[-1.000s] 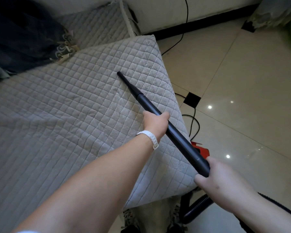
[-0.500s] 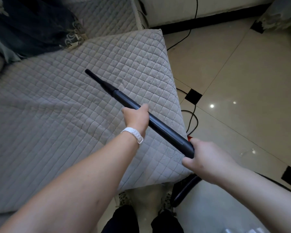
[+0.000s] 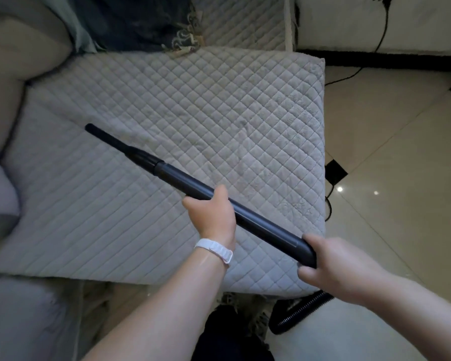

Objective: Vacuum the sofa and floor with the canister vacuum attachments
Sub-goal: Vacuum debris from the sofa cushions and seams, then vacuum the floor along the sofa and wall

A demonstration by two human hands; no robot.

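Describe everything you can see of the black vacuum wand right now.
The vacuum wand is a long matte black tube with a narrower crevice nozzle fitted at its far end past a stepped collar. It slants over the quilted sofa cover, nozzle pointing up-left. The left hand grips its middle; the right hand grips its near end, below which a ribbed black hose shows. Whether the tip touches the cover cannot be told.

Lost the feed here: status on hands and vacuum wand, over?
Left hand grips vacuum wand mid-tube, right hand grips its rear end. Crevice nozzle low over quilted sofa cover, contact unclear. Dark fabric bunched at seat's back, apart from nozzle.
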